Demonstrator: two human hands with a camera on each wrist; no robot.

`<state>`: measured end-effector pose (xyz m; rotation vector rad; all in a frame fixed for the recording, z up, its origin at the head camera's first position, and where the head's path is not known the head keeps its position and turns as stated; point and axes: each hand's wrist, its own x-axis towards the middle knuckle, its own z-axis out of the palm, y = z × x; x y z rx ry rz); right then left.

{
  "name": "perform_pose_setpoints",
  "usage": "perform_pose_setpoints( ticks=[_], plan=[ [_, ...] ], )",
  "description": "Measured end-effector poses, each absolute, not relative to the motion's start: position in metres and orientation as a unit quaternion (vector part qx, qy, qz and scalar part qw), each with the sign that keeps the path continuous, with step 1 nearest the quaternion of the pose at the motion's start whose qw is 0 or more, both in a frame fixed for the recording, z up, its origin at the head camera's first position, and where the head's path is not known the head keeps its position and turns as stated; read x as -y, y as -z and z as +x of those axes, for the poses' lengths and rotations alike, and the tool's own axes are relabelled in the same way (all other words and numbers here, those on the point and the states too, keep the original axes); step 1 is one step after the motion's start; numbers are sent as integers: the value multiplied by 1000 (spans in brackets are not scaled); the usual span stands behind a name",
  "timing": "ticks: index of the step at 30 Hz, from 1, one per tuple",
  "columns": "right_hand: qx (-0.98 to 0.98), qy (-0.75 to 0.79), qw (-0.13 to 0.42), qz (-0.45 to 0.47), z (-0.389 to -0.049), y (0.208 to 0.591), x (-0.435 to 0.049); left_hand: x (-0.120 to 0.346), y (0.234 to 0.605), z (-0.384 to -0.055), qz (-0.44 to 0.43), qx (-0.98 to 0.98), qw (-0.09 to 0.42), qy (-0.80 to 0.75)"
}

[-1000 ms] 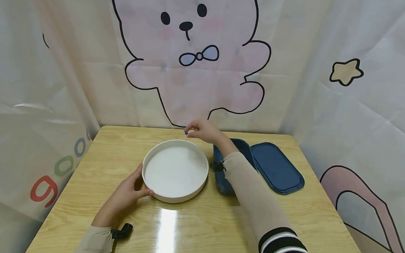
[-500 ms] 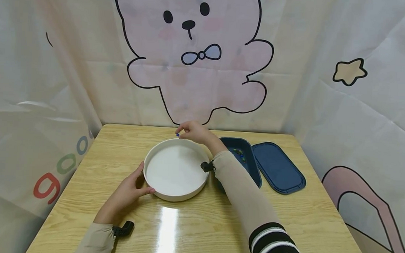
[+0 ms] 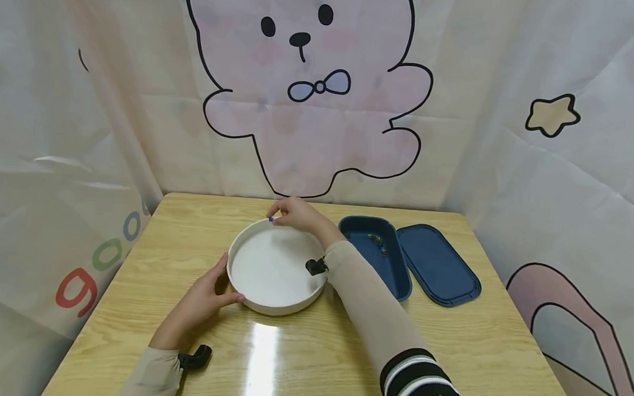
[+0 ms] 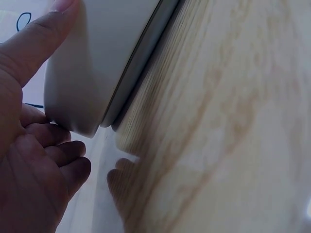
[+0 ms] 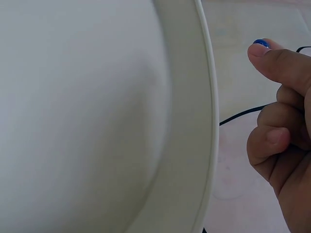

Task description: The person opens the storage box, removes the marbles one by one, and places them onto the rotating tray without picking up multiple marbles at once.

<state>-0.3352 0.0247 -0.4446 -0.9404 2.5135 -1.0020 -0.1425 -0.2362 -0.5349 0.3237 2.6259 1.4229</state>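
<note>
Between thumb and fingertip, my right hand (image 3: 299, 215) pinches a small, shiny blue marble (image 5: 261, 43). That hand is by the far rim of a round white tray (image 3: 276, 310) with a low wall; in the right wrist view a gap shows between the marble and the rim. No loose things show inside the tray. My left hand (image 3: 201, 299) holds the tray's left side, its thumb on the near wall and its fingers round the outside. Those fingers curl against the wall in the left wrist view. Several small coloured marbles (image 3: 377, 244) lie in a dark blue box (image 3: 395, 281).
Right of the box, a matching dark blue lid (image 3: 441, 267) lies flat, touching or nearly touching it. All stand on a wooden table (image 3: 299, 362). A printed curtain (image 3: 310, 121) hangs behind the table's far edge and along both sides.
My right hand has moved left and lower with the blue marble, to the tray's far rim. Its arm uncovers more of the box and the marbles inside. The left hand keeps its hold.
</note>
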Motion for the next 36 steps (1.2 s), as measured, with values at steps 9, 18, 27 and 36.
perform_pose_setpoints(
  ticks=[9, 18, 27, 36],
  plan=[
    [-888, 313, 133, -311, -339, 457, -19, 237, 532, -147, 106, -869, 65, -478],
    [-897, 282, 144, -309, -338, 473, -9, 236, 531, -147, 110, -872, 65, -473],
    [-902, 266, 138, -311, -340, 483, -3, 236, 530, -142, 105, -874, 69, -469],
    [-906, 271, 140, -292, -337, 493, -3, 234, 530, -140, 97, -872, 73, -474]
  ],
)
